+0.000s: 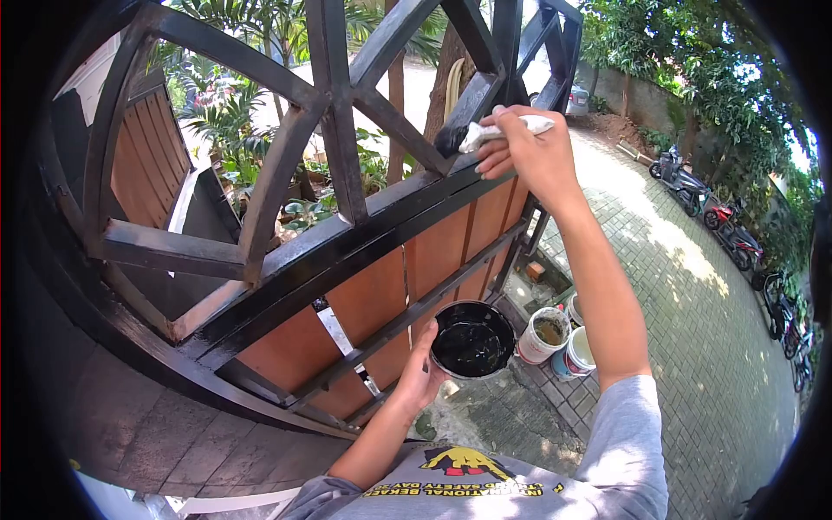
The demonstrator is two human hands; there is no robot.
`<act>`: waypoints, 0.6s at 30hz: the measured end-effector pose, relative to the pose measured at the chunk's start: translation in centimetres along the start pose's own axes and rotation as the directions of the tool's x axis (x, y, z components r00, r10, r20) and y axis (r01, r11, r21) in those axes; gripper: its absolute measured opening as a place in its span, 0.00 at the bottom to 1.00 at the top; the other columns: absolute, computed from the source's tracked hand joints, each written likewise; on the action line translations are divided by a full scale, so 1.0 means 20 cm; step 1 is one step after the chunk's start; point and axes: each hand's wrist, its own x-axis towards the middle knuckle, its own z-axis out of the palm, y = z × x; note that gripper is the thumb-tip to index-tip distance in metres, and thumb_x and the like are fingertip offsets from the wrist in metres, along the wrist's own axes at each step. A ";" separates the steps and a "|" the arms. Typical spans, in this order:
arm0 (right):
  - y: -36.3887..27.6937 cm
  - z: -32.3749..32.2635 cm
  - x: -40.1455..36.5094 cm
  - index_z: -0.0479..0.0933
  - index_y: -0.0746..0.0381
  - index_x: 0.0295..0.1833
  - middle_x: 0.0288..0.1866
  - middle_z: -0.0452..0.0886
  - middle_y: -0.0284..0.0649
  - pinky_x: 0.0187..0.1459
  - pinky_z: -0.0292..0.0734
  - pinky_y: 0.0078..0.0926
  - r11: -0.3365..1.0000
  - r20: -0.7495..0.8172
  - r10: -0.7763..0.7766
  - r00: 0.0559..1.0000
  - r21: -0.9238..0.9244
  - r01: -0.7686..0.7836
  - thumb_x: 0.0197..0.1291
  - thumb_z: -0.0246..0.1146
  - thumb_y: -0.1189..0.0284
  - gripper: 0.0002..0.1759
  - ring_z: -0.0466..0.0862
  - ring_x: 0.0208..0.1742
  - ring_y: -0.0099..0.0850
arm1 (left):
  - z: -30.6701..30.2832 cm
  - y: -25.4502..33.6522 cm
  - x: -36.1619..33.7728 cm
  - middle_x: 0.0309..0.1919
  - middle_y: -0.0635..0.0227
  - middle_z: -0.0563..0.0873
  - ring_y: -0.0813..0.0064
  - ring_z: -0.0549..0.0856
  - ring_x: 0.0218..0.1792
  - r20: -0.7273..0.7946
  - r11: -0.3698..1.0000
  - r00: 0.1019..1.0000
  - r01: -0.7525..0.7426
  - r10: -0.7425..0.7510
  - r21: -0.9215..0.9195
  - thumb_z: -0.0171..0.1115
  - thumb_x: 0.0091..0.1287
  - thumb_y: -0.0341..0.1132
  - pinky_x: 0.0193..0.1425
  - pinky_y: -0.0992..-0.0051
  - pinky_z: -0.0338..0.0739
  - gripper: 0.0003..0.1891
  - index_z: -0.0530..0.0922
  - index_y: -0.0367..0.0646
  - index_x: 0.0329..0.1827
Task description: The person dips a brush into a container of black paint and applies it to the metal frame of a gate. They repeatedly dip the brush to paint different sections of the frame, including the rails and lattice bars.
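Observation:
My right hand (529, 149) is closed round the pale handle of a paintbrush (451, 139). The brush's black bristles are at a bar of the dark metal gate frame (347, 224), near where slanted bars meet the top rail. Lower down, my left hand (422, 374) holds a round black tub (473, 340) by its left side, with glossy black paint inside. Brown panels (368, 303) fill the gate's lower part. Some of the frame's bars look glossy black, others duller and brownish.
Several buckets (544, 334) stand on the ground right of the tub. Parked motorcycles (737, 238) line the right side of a paved drive (650, 286). Plants and tree trunks (449, 74) are behind the gate. A car (578, 101) is farther back.

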 end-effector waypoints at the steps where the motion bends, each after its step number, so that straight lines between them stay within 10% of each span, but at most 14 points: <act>1: -0.01 0.02 -0.01 0.84 0.75 0.47 0.30 0.87 0.47 0.27 0.86 0.24 0.999 0.025 0.042 0.999 -0.020 -0.041 0.78 0.61 0.65 0.20 0.90 0.26 0.31 | -0.02 -0.01 0.01 0.69 0.62 0.82 0.66 0.84 0.67 -0.007 1.000 1.000 0.005 -0.005 -0.004 0.51 0.83 0.59 0.64 0.58 0.86 0.31 0.68 0.49 0.78; 5: 0.02 -0.05 0.15 0.84 0.76 0.46 0.28 0.87 0.48 0.27 0.86 0.24 0.965 -0.224 -0.261 0.939 -0.035 0.260 0.77 0.61 0.65 0.21 0.89 0.26 0.30 | -0.05 -0.02 0.01 0.69 0.62 0.81 0.66 0.84 0.67 -0.004 1.000 1.000 -0.002 0.002 -0.014 0.50 0.83 0.58 0.64 0.58 0.86 0.29 0.69 0.49 0.78; 10: -0.08 -0.07 0.09 0.84 0.76 0.47 0.30 0.88 0.48 0.28 0.86 0.24 0.980 -0.014 -0.078 0.997 -0.184 0.074 0.78 0.61 0.65 0.20 0.89 0.26 0.29 | -0.06 -0.02 0.00 0.68 0.63 0.81 0.67 0.84 0.67 -0.028 1.000 0.999 -0.017 0.016 -0.012 0.51 0.83 0.58 0.63 0.58 0.86 0.29 0.69 0.49 0.77; 14: -0.01 -0.09 0.18 0.85 0.73 0.51 0.33 0.89 0.45 0.32 0.86 0.22 0.921 -0.095 -0.311 0.946 -0.277 0.275 0.78 0.63 0.62 0.21 0.90 0.30 0.28 | -0.08 -0.04 0.01 0.68 0.63 0.81 0.67 0.84 0.67 -0.007 1.000 1.000 -0.020 0.020 -0.021 0.52 0.83 0.57 0.63 0.58 0.87 0.29 0.69 0.48 0.77; 18: -0.04 -0.12 0.16 0.86 0.69 0.55 0.33 0.89 0.42 0.35 0.87 0.22 0.890 0.233 -0.164 0.959 -0.385 0.245 0.77 0.65 0.67 0.15 0.91 0.33 0.25 | -0.07 -0.05 0.02 0.68 0.63 0.82 0.67 0.84 0.66 -0.019 0.999 0.999 -0.032 0.031 -0.043 0.53 0.83 0.58 0.61 0.58 0.87 0.29 0.70 0.48 0.76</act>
